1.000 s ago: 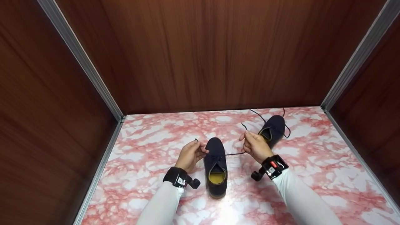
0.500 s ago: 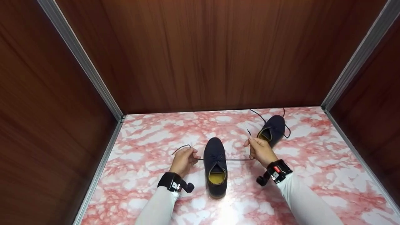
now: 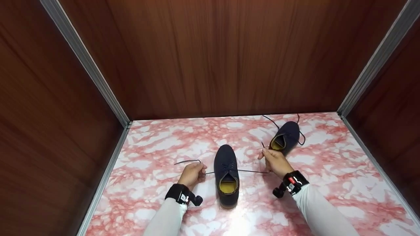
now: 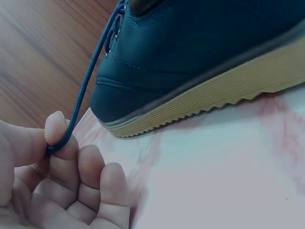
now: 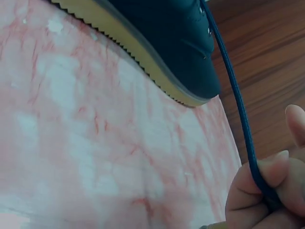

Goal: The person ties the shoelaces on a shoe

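A dark blue lace-up shoe [image 3: 225,155] with a yellow lining and a tan ridged sole [image 4: 190,102] stands upright between my hands, toe pointing away. My left hand [image 3: 191,174] pinches one end of its shoelace [image 4: 88,76] between thumb and fingers, left of the shoe. To the right, my right hand [image 3: 277,163] grips the other end of the lace [image 5: 236,90], wrapped against the curled fingers. Both lace ends run out tautly sideways from the shoe's top, and a loose tip sticks out beyond each hand.
A matching shoe [image 3: 288,131] lies at an angle behind my right hand, its laces [image 3: 271,120] loose and reaching the back wall. The red-and-white marbled tabletop [image 3: 157,141] is enclosed by brown wood-look panels [image 3: 210,59] at the back and both sides.
Both hands have moved apart and toward the body, drawing the lace out straight on either side of the shoe. The left hand has shifted leftward off the shoe's toe. Both shoes stay put.
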`<action>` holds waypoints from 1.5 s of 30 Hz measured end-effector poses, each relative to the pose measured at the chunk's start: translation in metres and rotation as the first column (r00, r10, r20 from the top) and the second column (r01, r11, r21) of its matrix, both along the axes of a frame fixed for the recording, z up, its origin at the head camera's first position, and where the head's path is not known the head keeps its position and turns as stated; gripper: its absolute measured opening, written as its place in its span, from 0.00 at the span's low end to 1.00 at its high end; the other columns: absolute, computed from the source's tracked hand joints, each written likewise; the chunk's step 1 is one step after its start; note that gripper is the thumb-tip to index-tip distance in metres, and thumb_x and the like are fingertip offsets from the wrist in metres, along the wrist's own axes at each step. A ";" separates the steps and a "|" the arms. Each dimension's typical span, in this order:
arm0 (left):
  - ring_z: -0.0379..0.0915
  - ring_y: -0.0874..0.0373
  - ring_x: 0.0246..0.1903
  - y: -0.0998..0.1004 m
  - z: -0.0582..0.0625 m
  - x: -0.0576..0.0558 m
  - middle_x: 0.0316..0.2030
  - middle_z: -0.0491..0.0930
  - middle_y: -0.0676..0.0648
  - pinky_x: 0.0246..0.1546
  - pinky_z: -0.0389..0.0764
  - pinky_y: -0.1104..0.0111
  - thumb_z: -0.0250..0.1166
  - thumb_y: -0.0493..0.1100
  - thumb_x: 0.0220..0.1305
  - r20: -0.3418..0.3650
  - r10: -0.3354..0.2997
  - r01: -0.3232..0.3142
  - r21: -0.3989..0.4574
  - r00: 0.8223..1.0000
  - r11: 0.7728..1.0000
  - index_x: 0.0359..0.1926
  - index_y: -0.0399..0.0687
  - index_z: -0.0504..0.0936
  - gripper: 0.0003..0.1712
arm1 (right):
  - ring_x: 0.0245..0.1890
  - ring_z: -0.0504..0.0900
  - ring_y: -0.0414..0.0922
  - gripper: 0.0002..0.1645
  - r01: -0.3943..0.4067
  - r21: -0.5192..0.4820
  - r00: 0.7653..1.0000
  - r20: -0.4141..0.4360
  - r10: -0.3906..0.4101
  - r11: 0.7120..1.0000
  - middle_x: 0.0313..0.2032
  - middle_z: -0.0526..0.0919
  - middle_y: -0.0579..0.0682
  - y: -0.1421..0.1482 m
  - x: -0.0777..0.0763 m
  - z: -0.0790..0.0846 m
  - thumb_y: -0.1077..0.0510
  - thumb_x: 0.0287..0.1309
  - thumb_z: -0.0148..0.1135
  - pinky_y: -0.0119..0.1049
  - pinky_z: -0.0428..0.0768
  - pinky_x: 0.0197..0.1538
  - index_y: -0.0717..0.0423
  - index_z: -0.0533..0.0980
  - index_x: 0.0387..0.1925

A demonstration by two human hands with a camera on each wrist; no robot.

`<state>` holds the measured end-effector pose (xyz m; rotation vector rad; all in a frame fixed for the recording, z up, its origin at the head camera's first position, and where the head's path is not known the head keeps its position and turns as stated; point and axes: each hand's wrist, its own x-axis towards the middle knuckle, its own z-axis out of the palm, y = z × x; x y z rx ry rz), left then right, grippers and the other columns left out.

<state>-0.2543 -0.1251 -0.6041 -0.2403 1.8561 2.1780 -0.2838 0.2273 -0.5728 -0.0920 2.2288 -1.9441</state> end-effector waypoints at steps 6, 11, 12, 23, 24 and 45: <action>0.73 0.60 0.24 0.001 -0.004 0.002 0.24 0.75 0.53 0.32 0.76 0.69 0.55 0.39 0.77 -0.028 -0.016 0.015 -0.030 0.999 0.999 0.38 0.38 0.80 0.11 | 0.13 0.60 0.37 0.29 -0.029 0.022 0.999 0.019 0.029 0.999 0.12 0.60 0.40 -0.001 0.001 -0.005 0.50 0.84 0.44 0.31 0.71 0.24 0.75 0.75 0.45; 0.72 0.61 0.24 0.003 -0.006 0.003 0.24 0.76 0.53 0.32 0.76 0.70 0.57 0.38 0.74 -0.045 -0.026 0.023 -0.060 0.999 0.998 0.37 0.37 0.81 0.10 | 0.13 0.64 0.38 0.29 -0.050 0.102 0.999 0.008 0.050 0.993 0.12 0.63 0.40 -0.004 0.002 -0.004 0.49 0.84 0.44 0.31 0.73 0.24 0.73 0.78 0.46; 0.72 0.62 0.24 0.003 -0.006 0.003 0.24 0.77 0.53 0.32 0.76 0.70 0.57 0.38 0.73 -0.043 -0.026 0.023 -0.060 0.999 0.998 0.36 0.37 0.81 0.10 | 0.14 0.65 0.38 0.29 -0.054 0.110 0.999 0.005 0.053 0.993 0.13 0.63 0.41 -0.004 0.002 -0.004 0.49 0.84 0.43 0.32 0.73 0.24 0.73 0.78 0.46; 0.78 0.62 0.29 0.005 -0.008 0.002 0.27 0.84 0.53 0.37 0.81 0.71 0.57 0.37 0.75 -0.054 -0.033 0.031 -0.045 0.998 0.999 0.38 0.37 0.82 0.10 | 0.16 0.57 0.36 0.18 -0.106 -0.024 0.993 0.054 0.107 0.994 0.16 0.58 0.39 -0.012 0.009 0.006 0.63 0.77 0.43 0.31 0.65 0.27 0.74 0.73 0.54; 0.78 0.62 0.29 0.006 -0.008 0.002 0.27 0.84 0.52 0.37 0.81 0.71 0.57 0.37 0.76 -0.057 -0.033 0.030 -0.046 0.998 0.998 0.38 0.37 0.82 0.10 | 0.17 0.57 0.36 0.18 -0.104 -0.052 0.992 0.068 0.107 0.993 0.17 0.58 0.40 -0.013 0.009 0.007 0.65 0.74 0.43 0.31 0.63 0.28 0.75 0.72 0.55; 0.81 0.59 0.29 0.019 0.010 0.004 0.31 0.85 0.48 0.33 0.82 0.69 0.60 0.41 0.71 -0.014 -0.011 0.008 -0.160 1.000 0.987 0.51 0.34 0.78 0.14 | 0.38 0.90 0.42 0.17 -0.112 0.110 0.993 0.034 0.109 0.988 0.43 0.92 0.59 -0.010 0.004 0.010 0.55 0.82 0.48 0.37 0.87 0.48 0.67 0.74 0.47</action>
